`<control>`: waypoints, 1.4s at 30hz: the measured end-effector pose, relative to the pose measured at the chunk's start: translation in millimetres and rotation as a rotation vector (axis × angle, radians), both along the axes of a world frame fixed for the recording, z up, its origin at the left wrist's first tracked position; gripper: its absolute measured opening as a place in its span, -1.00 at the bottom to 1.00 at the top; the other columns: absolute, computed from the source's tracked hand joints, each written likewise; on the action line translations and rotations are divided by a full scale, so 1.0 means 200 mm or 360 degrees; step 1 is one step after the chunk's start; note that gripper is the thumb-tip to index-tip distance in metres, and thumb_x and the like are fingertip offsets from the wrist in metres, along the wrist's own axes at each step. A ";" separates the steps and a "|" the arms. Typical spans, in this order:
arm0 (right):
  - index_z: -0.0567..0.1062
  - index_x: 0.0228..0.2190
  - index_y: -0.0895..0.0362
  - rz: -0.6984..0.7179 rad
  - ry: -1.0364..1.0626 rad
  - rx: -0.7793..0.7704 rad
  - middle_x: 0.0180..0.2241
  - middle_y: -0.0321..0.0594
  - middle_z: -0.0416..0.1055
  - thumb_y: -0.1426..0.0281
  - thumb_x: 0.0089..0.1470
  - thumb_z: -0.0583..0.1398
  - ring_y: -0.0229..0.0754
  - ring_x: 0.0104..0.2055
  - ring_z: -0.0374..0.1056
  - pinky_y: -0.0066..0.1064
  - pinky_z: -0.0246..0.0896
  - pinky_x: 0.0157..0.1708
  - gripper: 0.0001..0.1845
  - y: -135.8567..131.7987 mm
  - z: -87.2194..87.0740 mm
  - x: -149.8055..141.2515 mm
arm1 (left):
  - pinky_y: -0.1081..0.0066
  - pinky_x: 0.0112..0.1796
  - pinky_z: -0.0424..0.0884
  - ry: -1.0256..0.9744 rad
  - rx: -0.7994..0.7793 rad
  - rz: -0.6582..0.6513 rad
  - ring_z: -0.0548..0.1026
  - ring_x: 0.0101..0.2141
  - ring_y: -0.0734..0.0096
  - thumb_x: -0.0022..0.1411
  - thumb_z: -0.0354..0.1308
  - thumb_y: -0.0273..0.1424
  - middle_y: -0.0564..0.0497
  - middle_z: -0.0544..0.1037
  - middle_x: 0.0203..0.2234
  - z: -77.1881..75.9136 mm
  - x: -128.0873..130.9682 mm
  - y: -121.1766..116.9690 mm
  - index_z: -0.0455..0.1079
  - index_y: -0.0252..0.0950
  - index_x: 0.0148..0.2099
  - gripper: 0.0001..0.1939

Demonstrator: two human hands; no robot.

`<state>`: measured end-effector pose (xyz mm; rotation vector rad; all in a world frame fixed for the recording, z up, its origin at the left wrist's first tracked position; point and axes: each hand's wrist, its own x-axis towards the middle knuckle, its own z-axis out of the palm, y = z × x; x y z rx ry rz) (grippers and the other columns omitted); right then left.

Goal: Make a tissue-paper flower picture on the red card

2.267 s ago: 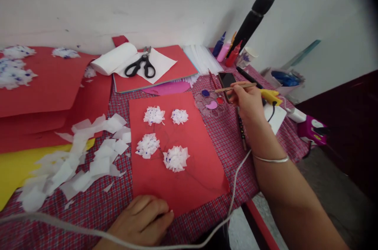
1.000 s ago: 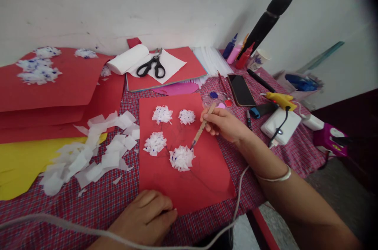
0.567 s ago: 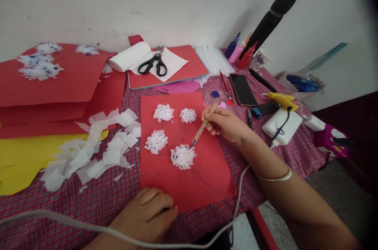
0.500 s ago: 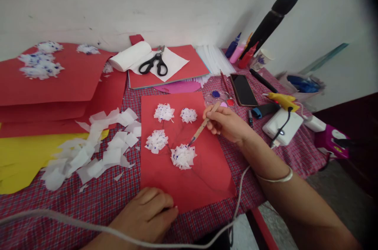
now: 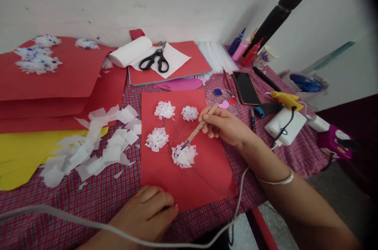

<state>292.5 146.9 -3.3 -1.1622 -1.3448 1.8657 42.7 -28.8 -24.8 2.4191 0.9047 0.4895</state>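
Note:
My right hand (image 5: 221, 122) pinches a flat wooden craft stick (image 5: 201, 126) with blue paint on its lower end. That end touches the top of the lowest white paper flower (image 5: 184, 155), which carries blue specks. Three more ruffled flowers, including a left one (image 5: 157, 139), sit on the red paper sheet (image 5: 169, 187), among faint dark drawn lines. At the sheet's near edge rests my left hand (image 5: 150, 210), palm down, fingers loosely bent, with nothing seen in it. A clear palette (image 5: 223, 104) with blue, pink and red paint lies just beyond my right hand.
White paper squares (image 5: 113, 155) lie scattered at left, near yellow paper (image 5: 26, 155) and a red folded piece with flowers (image 5: 67, 73). Scissors (image 5: 155, 61) are on a stack behind. To the right are a phone (image 5: 246, 87) and glue gun (image 5: 285, 99). A white cable (image 5: 97, 224) crosses the front.
My right hand has moved slightly left and down, bringing the stick's painted end from beside the lowest flower onto its top. The left hand stays in place. The view has shifted slightly.

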 end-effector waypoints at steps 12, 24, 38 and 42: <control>0.45 -0.42 0.17 0.0187 -0.0054 0.0014 -0.62 -0.33 0.43 0.21 0.01 0.26 -0.39 -0.67 0.30 -0.61 0.01 -0.73 -0.74 0.00 0.03 0.05 | 0.37 -0.22 0.41 -0.0016 0.0045 -0.0021 0.39 -0.27 0.36 0.31 -0.03 -0.60 -0.02 0.51 -0.25 -0.01 -0.01 0.01 0.38 -0.27 0.00 -0.72; 0.45 -0.41 0.16 0.0218 -0.0003 0.0035 -0.61 -0.33 0.43 0.22 0.03 0.26 -0.40 -0.65 0.29 -0.61 0.03 -0.72 -0.75 -0.01 0.02 0.03 | 0.35 -0.21 0.40 -0.0002 0.0038 -0.0036 0.39 -0.25 0.33 0.33 -0.04 -0.59 -0.01 0.50 -0.24 -0.02 -0.01 0.01 0.38 -0.28 -0.01 -0.73; 0.45 -0.42 0.18 0.0257 -0.0065 0.0083 -0.59 -0.31 0.46 0.23 0.02 0.26 -0.41 -0.65 0.31 -0.63 0.04 -0.72 -0.76 0.00 0.01 0.03 | 0.34 -0.17 0.37 0.0028 -0.0050 -0.0048 0.37 -0.22 0.32 0.33 -0.02 -0.59 0.00 0.50 -0.18 -0.01 -0.02 0.00 0.36 -0.25 0.04 -0.70; 0.44 -0.43 0.18 0.0029 -0.0072 0.0115 -0.63 -0.35 0.42 0.23 -0.02 0.29 -0.42 -0.68 0.26 -0.62 0.02 -0.73 -0.74 0.01 0.02 0.06 | 0.34 -0.16 0.37 0.0038 -0.0115 -0.0040 0.37 -0.22 0.33 0.31 0.03 -0.58 0.02 0.49 -0.18 0.01 -0.02 0.00 0.36 -0.23 0.04 -0.70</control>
